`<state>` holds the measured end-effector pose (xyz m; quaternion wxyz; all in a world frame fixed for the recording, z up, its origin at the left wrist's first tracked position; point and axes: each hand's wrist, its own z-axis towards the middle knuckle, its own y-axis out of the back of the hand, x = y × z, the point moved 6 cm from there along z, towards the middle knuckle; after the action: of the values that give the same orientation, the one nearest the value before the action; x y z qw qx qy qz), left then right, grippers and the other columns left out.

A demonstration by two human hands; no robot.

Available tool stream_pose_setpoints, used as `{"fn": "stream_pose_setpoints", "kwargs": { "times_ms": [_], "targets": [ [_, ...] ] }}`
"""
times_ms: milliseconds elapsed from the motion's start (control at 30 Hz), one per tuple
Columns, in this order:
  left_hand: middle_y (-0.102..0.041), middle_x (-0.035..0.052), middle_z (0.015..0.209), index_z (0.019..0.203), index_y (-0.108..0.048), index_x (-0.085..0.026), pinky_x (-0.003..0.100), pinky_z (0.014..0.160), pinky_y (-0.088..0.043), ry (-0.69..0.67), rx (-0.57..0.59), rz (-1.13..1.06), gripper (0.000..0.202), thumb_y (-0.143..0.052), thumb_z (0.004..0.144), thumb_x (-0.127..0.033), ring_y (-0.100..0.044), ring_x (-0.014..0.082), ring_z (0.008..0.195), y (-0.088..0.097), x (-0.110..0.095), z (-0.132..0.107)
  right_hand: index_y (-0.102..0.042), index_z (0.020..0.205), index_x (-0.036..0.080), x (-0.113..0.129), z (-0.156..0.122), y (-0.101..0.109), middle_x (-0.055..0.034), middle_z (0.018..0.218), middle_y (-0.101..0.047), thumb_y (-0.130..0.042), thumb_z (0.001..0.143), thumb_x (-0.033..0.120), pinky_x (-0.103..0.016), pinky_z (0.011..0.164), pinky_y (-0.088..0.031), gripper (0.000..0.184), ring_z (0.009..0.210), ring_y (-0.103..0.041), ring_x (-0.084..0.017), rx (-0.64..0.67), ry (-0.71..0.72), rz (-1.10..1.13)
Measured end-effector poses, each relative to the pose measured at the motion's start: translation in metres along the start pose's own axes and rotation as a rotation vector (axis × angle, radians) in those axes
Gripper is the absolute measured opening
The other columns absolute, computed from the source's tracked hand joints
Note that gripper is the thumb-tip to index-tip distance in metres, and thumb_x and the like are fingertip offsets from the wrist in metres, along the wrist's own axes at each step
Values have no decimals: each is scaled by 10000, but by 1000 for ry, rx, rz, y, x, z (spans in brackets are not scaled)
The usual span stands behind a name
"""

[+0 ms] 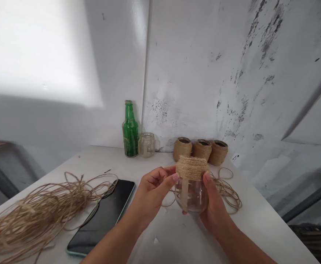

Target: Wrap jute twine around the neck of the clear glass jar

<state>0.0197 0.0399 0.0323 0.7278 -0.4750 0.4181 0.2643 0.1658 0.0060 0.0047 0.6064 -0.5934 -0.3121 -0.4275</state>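
Note:
A clear glass jar (195, 198), its upper part wound with jute twine (192, 168), is held up over the table. My right hand (215, 205) grips the jar from the right, thumb against the lower edge of the winding and fingers going behind the glass. On the other side, my left hand (152, 192) is closed, its thumb tip and forefinger at the edge of the winding where a strand of twine appears to run. The exact pinch is partly hidden. A pale vertical strip (184, 194) shows on the jar below the winding.
A big loose bundle of twine (39, 212) lies at left, partly over a black phone (105, 216). Behind stand a green bottle (130, 134), a bare glass jar (147, 145) and three twine-covered jars (202, 149) near the wall. More twine (229, 192) lies coiled at right.

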Motion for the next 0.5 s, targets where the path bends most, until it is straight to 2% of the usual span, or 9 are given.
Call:
{"fn": "stream_pose_setpoints", "kwargs": {
  "times_ms": [133, 233, 367, 500],
  "targets": [
    [-714, 41, 907, 640, -561, -191, 328, 545, -606, 78, 175, -104, 416, -828, 918, -349, -687, 206, 763, -12, 5, -2, -768, 1225, 203, 2, -4, -8, -103, 939, -824, -645, 918, 781, -302, 431, -616, 666, 647, -746, -238, 87, -80, 34],
    [-648, 8, 781, 638, -530, -199, 317, 451, -578, 93, 219, -146, 436, -813, 929, -357, -626, 182, 652, -17, 6, -4, -785, 1208, 187, 2, -4, -9, -106, 914, -822, -611, 912, 818, -334, 460, -642, 718, 652, -743, -243, 99, -133, 5],
    [-619, -13, 721, 620, -517, -190, 221, 527, -530, 41, 122, -130, 470, -860, 895, -356, -581, 134, 672, -13, 3, -2, -782, 1225, 206, 0, 0, -4, -112, 981, -835, -666, 864, 831, -396, 565, -669, 731, 787, -785, -302, 32, -142, -30],
    [-619, -19, 717, 586, -518, -173, 183, 669, -478, -10, 24, -64, 503, -921, 827, -353, -547, 103, 725, -8, 0, 0, -762, 1284, 220, -3, 7, 5, -121, 1087, -846, -703, 878, 782, -477, 827, -662, 696, 1009, -795, -356, -15, -100, -53]
  ]
}}
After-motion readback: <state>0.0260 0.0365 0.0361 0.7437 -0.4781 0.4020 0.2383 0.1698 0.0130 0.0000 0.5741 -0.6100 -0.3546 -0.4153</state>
